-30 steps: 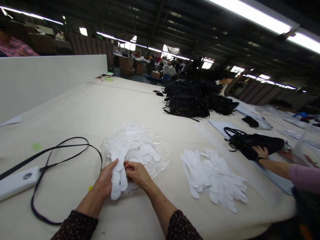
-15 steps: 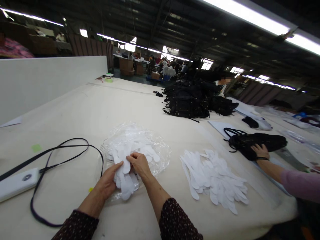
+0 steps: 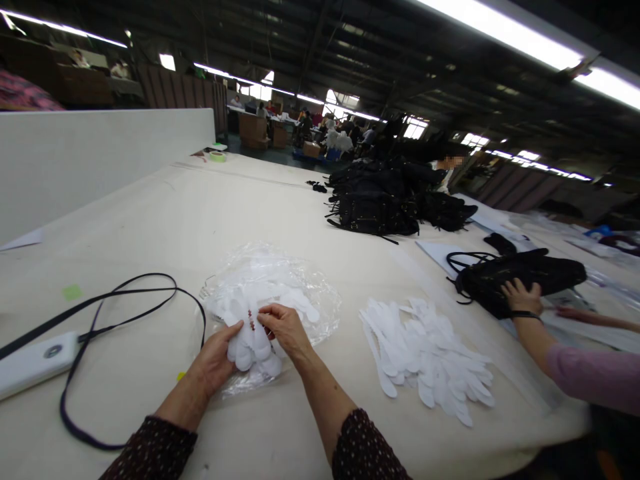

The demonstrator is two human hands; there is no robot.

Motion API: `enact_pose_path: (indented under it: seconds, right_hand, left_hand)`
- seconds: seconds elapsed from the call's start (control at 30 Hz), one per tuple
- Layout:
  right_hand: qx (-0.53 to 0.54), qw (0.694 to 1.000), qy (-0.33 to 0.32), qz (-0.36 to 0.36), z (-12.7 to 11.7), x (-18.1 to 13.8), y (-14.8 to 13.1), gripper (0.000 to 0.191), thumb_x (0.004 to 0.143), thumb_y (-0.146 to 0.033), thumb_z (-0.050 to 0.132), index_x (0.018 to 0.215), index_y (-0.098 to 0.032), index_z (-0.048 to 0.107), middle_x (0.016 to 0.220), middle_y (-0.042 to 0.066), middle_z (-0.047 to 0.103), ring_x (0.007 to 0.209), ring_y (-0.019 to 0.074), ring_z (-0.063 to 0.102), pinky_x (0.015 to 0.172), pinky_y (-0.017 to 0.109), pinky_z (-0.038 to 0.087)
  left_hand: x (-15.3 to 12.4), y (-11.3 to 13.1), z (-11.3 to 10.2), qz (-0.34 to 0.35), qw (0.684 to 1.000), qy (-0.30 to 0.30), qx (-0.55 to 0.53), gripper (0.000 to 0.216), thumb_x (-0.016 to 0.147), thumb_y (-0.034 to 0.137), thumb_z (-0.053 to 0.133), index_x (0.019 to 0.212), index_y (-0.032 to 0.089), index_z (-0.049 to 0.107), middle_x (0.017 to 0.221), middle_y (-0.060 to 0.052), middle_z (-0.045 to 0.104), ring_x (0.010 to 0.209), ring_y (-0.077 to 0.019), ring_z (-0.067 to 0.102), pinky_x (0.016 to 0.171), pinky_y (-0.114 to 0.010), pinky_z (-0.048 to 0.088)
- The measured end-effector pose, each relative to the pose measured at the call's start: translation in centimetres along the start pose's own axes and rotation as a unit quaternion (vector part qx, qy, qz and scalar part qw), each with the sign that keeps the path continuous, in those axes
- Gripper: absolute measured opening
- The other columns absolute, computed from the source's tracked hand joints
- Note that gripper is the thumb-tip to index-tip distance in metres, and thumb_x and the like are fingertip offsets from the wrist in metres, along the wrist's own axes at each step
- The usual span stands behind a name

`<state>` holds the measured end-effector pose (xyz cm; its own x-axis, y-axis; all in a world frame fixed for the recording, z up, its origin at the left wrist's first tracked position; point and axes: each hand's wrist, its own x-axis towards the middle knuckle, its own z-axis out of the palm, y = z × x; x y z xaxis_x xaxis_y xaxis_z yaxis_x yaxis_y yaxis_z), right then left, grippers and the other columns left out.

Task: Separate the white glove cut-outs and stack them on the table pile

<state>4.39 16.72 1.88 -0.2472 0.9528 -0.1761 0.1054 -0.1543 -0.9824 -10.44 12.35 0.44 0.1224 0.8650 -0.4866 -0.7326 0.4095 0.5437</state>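
Observation:
My left hand and my right hand meet over a small bundle of white cut fabric pieces, both gripping it just above the table. A short row of red marks shows on one piece between my thumbs. The bundle sits at the near edge of a clear plastic bag holding more of the same white pieces. A second loose heap of white pieces lies spread to the right.
A black strap loops at the left beside a white device. Another person's hand rests on a black bag at the right. A pile of black bags sits further back. A white partition borders the left.
My hands have gathered the long white pieces into a tighter bunch and shifted slightly toward the plastic bag. The other person's black bag has been lifted and turned.

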Motion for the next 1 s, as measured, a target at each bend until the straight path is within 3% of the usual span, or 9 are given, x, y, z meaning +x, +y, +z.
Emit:
enact_pose_path:
  seconds: [0.1, 0.23, 0.37, 0.57, 0.73, 0.87, 1.0]
  right_hand:
    - [-0.054, 0.998, -0.018, -0.014, 0.4, -0.5, 0.4, 0.016, 0.076, -0.030, 0.065, 0.085, -0.020, 0.074, 0.061, -0.004, 0.062, 0.054, 0.0095, 0.053, 0.053, 0.021, 0.042]
    - [-0.157, 0.986, -0.017, -0.055, 1.1, -0.8, 0.4, 0.008, 0.076, -0.024, 0.066, 0.078, -0.024, 0.074, 0.073, -0.003, 0.070, 0.072, 0.0134, 0.063, 0.066, 0.023, 0.047]
    - [-0.216, 0.972, -0.021, -0.095, 1.5, -1.3, -0.1, 0.007, 0.080, -0.028, 0.067, 0.082, -0.028, 0.074, 0.092, -0.003, 0.075, 0.088, 0.0157, 0.067, 0.077, 0.024, 0.048]
    - [-0.284, 0.947, -0.003, -0.151, -1.4, -5.2, -0.9, 0.016, 0.084, -0.035, 0.067, 0.098, -0.028, 0.072, 0.097, 0.000, 0.074, 0.085, 0.0157, 0.067, 0.078, 0.026, 0.049]
    - [-0.344, 0.926, -0.022, -0.155, -3.3, -9.2, 0.6, 0.030, 0.080, -0.037, 0.072, 0.109, -0.027, 0.069, 0.094, 0.003, 0.074, 0.074, 0.0162, 0.066, 0.073, 0.027, 0.049]
    - [-0.372, 0.911, -0.037, -0.176, -2.0, -9.9, 2.3, 0.031, 0.085, -0.024, 0.065, 0.115, -0.024, 0.065, 0.094, 0.005, 0.075, 0.078, 0.0174, 0.068, 0.075, 0.027, 0.049]
    - [-0.368, 0.910, -0.028, -0.188, -0.5, -9.1, 2.2, 0.021, 0.089, -0.024, 0.058, 0.108, -0.024, 0.067, 0.099, 0.006, 0.074, 0.091, 0.0198, 0.068, 0.081, 0.028, 0.049]
  left_hand:
    - [-0.1, 0.2, 0.0, 0.003, 1.000, -0.018, -0.006, 0.027, 0.089, 0.013, 0.056, 0.114, 0.010, 0.066, 0.091, -0.012, 0.076, 0.080, -0.0239, 0.074, 0.072, -0.033, 0.062]
    - [-0.4, 0.4, 0.5, -0.014, 0.999, -0.042, -0.022, 0.024, 0.088, 0.019, 0.061, 0.110, 0.012, 0.068, 0.090, -0.010, 0.076, 0.082, -0.0241, 0.073, 0.072, -0.032, 0.062]
    - [-0.1, 0.2, 0.8, -0.012, 1.000, -0.011, -0.024, 0.016, 0.090, 0.011, 0.055, 0.099, 0.011, 0.068, 0.083, -0.010, 0.074, 0.076, -0.0213, 0.073, 0.069, -0.030, 0.062]
    - [0.6, 0.8, 0.3, 0.001, 0.998, 0.056, -0.027, 0.015, 0.092, 0.012, 0.052, 0.101, 0.013, 0.065, 0.089, -0.011, 0.074, 0.077, -0.0211, 0.074, 0.067, -0.033, 0.064]
    - [0.6, 1.1, 0.3, -0.005, 0.997, 0.066, -0.035, 0.019, 0.090, 0.010, 0.056, 0.104, 0.015, 0.067, 0.083, -0.008, 0.073, 0.076, -0.0204, 0.074, 0.067, -0.034, 0.064]
    - [0.3, 0.4, 1.0, -0.016, 0.997, 0.058, -0.042, 0.023, 0.090, 0.009, 0.056, 0.109, 0.017, 0.067, 0.084, -0.008, 0.073, 0.076, -0.0200, 0.074, 0.067, -0.034, 0.064]
    - [-0.1, -0.1, 1.3, -0.029, 0.997, 0.057, -0.040, 0.021, 0.090, 0.011, 0.057, 0.108, 0.015, 0.067, 0.079, -0.007, 0.071, 0.071, -0.0192, 0.073, 0.064, -0.033, 0.063]
